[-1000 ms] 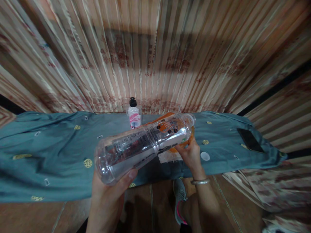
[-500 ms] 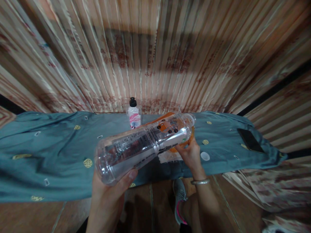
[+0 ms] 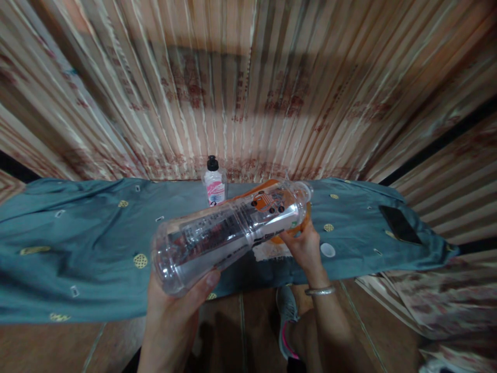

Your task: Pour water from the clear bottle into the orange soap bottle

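Note:
A large clear plastic bottle (image 3: pixel 233 230) with a printed label lies tilted in the air, its neck higher and pointing right. My left hand (image 3: pixel 182 295) is closed around its base end, thumb along the near side. Behind the bottle's neck end is an orange object (image 3: pixel 281 239), mostly hidden, so its kind is unclear. My right hand (image 3: pixel 305 246) grips this orange object at its right side, close below the bottle's neck; some of its fingers are out of sight. Below them, a white ragged-edged piece (image 3: pixel 272 252) shows on the cloth.
A small bottle with a black cap and pink label (image 3: pixel 215 186) stands at the back. A round white lid (image 3: pixel 328 250) lies right of my right hand. Farther right rests a dark phone (image 3: pixel 399 224). A teal patterned cloth (image 3: pixel 97 233) covers the table; curtains (image 3: pixel 248 93) hang behind.

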`<state>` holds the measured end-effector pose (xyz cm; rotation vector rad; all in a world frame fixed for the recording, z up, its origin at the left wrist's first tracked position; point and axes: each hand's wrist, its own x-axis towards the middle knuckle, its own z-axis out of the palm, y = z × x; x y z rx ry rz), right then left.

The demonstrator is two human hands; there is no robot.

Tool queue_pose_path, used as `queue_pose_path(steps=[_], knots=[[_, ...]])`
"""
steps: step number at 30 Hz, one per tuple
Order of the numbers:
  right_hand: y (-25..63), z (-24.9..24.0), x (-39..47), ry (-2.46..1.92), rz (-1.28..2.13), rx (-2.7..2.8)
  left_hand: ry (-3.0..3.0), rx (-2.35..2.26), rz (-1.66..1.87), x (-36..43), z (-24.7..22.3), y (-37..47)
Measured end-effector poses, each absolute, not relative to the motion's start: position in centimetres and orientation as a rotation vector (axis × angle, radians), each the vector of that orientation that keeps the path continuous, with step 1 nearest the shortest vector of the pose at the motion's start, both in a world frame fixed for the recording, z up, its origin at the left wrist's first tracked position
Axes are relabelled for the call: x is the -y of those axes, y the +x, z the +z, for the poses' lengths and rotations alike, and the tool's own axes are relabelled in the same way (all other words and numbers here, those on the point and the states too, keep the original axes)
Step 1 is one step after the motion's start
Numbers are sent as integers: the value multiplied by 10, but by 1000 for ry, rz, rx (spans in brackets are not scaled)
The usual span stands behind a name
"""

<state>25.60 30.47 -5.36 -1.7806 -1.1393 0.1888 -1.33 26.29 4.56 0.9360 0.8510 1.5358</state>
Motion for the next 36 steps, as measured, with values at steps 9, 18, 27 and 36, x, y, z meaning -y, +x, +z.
queue_pose_path(steps=[9, 18, 27, 36], knots=[[257, -57, -305, -1774, 152, 1156, 929, -878, 1537, -262, 50, -12], [256, -55, -304, -1781, 194, 1131, 940, -868, 1553, -262, 45, -14], [258, -58, -305, -1777, 155, 1169, 914, -903, 1552, -262, 49, -11], [257, -56, -304, -1770, 192, 1162, 919, -915, 1553, -260, 50, -12]])
